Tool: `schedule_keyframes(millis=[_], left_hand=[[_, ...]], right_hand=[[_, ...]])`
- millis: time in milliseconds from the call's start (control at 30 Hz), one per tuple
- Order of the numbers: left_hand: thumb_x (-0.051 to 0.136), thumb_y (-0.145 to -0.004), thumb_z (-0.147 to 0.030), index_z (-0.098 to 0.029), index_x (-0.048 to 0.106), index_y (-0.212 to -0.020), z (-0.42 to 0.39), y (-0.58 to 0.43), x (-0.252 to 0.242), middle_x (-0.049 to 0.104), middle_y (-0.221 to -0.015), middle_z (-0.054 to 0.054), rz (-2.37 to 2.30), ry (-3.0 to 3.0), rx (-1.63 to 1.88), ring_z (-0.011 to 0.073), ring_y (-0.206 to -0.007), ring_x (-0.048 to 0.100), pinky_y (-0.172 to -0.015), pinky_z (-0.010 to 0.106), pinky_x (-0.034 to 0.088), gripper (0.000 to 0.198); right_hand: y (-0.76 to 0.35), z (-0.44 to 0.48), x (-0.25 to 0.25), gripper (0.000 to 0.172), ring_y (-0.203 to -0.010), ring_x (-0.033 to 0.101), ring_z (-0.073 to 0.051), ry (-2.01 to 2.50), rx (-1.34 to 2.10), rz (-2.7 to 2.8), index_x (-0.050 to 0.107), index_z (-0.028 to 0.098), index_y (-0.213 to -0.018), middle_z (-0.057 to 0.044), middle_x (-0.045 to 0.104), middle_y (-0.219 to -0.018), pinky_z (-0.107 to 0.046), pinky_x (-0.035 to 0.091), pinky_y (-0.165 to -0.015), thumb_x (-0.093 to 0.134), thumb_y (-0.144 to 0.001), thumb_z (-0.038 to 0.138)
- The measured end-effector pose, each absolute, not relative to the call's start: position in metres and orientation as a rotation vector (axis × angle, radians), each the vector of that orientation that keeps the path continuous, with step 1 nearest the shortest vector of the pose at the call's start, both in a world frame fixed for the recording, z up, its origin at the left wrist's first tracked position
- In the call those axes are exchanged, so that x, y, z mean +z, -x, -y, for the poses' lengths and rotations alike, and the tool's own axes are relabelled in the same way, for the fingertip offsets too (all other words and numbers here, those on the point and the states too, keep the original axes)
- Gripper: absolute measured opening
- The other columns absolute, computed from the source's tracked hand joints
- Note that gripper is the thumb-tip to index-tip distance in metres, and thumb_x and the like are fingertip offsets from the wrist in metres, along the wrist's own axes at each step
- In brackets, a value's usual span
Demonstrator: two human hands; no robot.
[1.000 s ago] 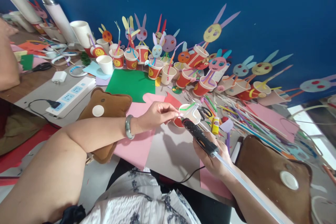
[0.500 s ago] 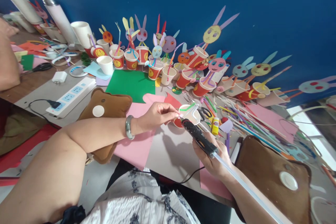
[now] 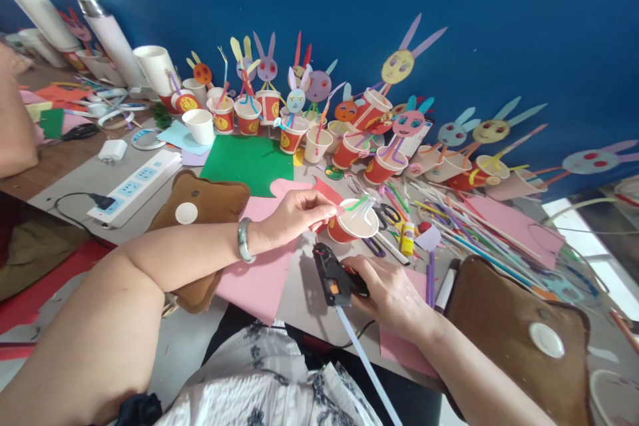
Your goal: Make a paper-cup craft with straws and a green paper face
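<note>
My left hand (image 3: 302, 214) pinches a small pink piece (image 3: 340, 210), probably paper, between thumb and fingertips. It is at the left rim of a red-and-white paper cup (image 3: 344, 231). A green bent straw (image 3: 357, 203) and a white bent straw (image 3: 368, 212) lean in that cup; whether the pink piece touches the green one I cannot tell. Below the cup, my right hand (image 3: 392, 285) grips a black hot glue gun (image 3: 332, 276) by its handle. The nozzle points up and away, apart from the cup. From the back end a long clear glue stick (image 3: 367, 363) sticks out.
Paper cups bearing rabbit faces (image 3: 295, 101) line the blue wall. Scissors (image 3: 388, 215), a yellow glue stick (image 3: 407, 239) and many straws (image 3: 479, 229) lie to the right. Brown cushions (image 3: 514, 326) flank the workspace. A power strip (image 3: 134, 186) sits left. Another person's arm (image 3: 14, 120) shows far left.
My right hand has drawn the glue gun left and down from the pink piece, turning it more upright. My left hand has shifted slightly left, still pinching.
</note>
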State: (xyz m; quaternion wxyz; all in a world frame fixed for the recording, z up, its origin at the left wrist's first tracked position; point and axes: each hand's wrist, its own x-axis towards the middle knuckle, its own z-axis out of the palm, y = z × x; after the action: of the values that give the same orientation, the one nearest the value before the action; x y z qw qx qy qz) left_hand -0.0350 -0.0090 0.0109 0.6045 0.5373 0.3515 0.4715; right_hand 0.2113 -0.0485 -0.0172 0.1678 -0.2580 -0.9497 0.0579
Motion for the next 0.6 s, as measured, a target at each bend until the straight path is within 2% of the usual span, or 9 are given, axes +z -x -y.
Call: schedule_keyframes(millis=[133, 267, 300, 333, 433, 500, 600], left_hand=[[0.074, -0.083, -0.036, -0.013, 0.067, -0.079, 0.014, 0.032, 0.013, 0.058, -0.062, -0.003, -0.820, -1.226, 1.052, 0.0046, -0.053, 0.046, -0.051, 0.020, 0.038, 0.025], [0.075, -0.080, -0.036, -0.013, 0.068, -0.080, 0.016, 0.030, 0.013, 0.058, -0.064, -0.003, -0.779, -1.156, 0.952, 0.0043, -0.052, 0.046, -0.049, 0.020, 0.036, 0.024], [0.075, -0.080, -0.036, -0.013, 0.068, -0.081, 0.017, 0.030, 0.013, 0.058, -0.065, -0.003, -0.764, -1.137, 0.908, 0.0041, -0.052, 0.046, -0.049, 0.020, 0.035, 0.025], [0.076, -0.081, -0.037, -0.012, 0.069, -0.083, 0.019, 0.029, 0.013, 0.059, -0.066, -0.002, -0.747, -1.122, 0.860, 0.0040, -0.052, 0.046, -0.049, 0.020, 0.034, 0.026], [0.076, -0.081, -0.044, -0.011, 0.071, -0.087, 0.024, 0.028, 0.012, 0.058, -0.066, -0.002, -0.699, -1.082, 0.713, 0.0045, -0.052, 0.047, -0.049, 0.020, 0.032, 0.034], [0.077, -0.080, -0.050, -0.011, 0.070, -0.087, 0.027, 0.026, 0.012, 0.058, -0.065, -0.002, -0.682, -1.060, 0.632, 0.0047, -0.051, 0.047, -0.047, 0.020, 0.031, 0.040], [0.078, -0.078, -0.055, -0.012, 0.067, -0.083, 0.029, 0.024, 0.011, 0.061, -0.065, -0.001, -0.646, -1.046, 0.539, 0.0040, -0.049, 0.045, -0.044, 0.019, 0.029, 0.045]], right_hand=[[-0.208, 0.047, -0.021, 0.017, -0.069, 0.061, -0.018, 0.752, 0.240, 2.768, 0.054, 0.018, -0.108, -0.005, 0.067, -0.085, -0.030, 0.048, -0.061, 0.058, -0.098, 0.031], [-0.208, 0.046, -0.010, 0.043, -0.080, 0.067, -0.023, 0.631, 0.320, 2.766, 0.060, 0.018, -0.107, -0.009, 0.070, -0.090, -0.036, 0.053, -0.069, 0.070, -0.088, 0.055], [-0.209, 0.046, -0.008, 0.046, -0.082, 0.068, -0.023, 0.596, 0.343, 2.716, 0.061, 0.018, -0.109, -0.009, 0.071, -0.091, -0.037, 0.054, -0.071, 0.072, -0.085, 0.057], [-0.210, 0.046, -0.005, 0.043, -0.081, 0.069, -0.023, 0.582, 0.350, 2.639, 0.061, 0.019, -0.109, -0.008, 0.072, -0.090, -0.037, 0.054, -0.072, 0.074, -0.086, 0.053], [-0.213, 0.048, -0.004, 0.019, -0.071, 0.067, -0.018, 0.658, 0.285, 2.359, 0.060, 0.021, -0.105, -0.003, 0.071, -0.081, -0.033, 0.053, -0.067, 0.072, -0.090, 0.025], [-0.213, 0.050, -0.005, 0.021, -0.066, 0.066, -0.016, 0.726, 0.214, 2.232, 0.060, 0.023, -0.103, -0.002, 0.070, -0.079, -0.031, 0.053, -0.063, 0.070, -0.088, 0.012], [-0.212, 0.053, -0.005, 0.029, -0.069, 0.068, -0.017, 0.740, 0.175, 2.191, 0.061, 0.024, -0.106, -0.003, 0.071, -0.084, -0.031, 0.055, -0.064, 0.071, -0.085, 0.008]])
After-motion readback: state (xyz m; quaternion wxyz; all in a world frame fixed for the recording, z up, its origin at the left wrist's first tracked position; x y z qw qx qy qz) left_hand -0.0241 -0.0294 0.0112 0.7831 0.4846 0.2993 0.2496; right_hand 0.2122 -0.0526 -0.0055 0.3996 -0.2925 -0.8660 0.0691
